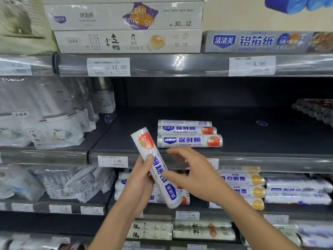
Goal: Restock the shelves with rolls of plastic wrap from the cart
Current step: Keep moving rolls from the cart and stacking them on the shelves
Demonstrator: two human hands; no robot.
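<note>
On the shelf point(252, 139) lie three rolls point(189, 135) — held roll point(155, 166) before them.

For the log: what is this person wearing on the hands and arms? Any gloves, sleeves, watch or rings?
Nothing that shows. The left hand and right hand are bare, with no gloves and no rings visible. The left forearm and right forearm are uncovered down to the picture's bottom edge. No sleeve, watch or wristband is in view.
</note>
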